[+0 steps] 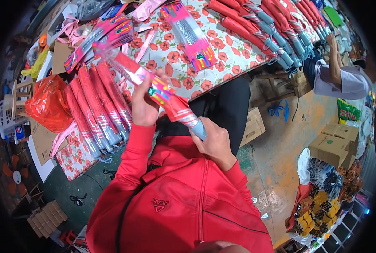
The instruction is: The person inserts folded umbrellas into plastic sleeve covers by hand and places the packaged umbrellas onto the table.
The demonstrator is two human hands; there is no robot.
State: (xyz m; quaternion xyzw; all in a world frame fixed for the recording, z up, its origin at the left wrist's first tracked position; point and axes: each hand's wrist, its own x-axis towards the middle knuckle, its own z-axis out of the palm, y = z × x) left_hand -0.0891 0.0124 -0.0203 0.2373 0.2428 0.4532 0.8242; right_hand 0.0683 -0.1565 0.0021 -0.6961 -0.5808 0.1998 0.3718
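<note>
A folded red umbrella [179, 109] with a grey handle lies slantwise in front of my chest, partly inside a clear plastic sleeve [131, 68] printed in bright colours. My left hand [145, 103] is closed around the sleeve near its printed end. Gripping the grey handle is my right hand [215, 141], at the umbrella's lower end. Several sleeved red umbrellas [97, 99] lie side by side on the table just left of my left hand. Flat pink printed sleeves [190, 36] rest on the tabletop beyond it, and another pile of sleeves [99, 40] sits at the far left.
A flowered tablecloth [230, 40] covers the table. More red umbrellas [259, 29] with grey handles are heaped at the far right. An orange-red plastic bag [51, 103] stands at the left. Another person [342, 78] is at the right, above cardboard boxes [333, 145] on the floor.
</note>
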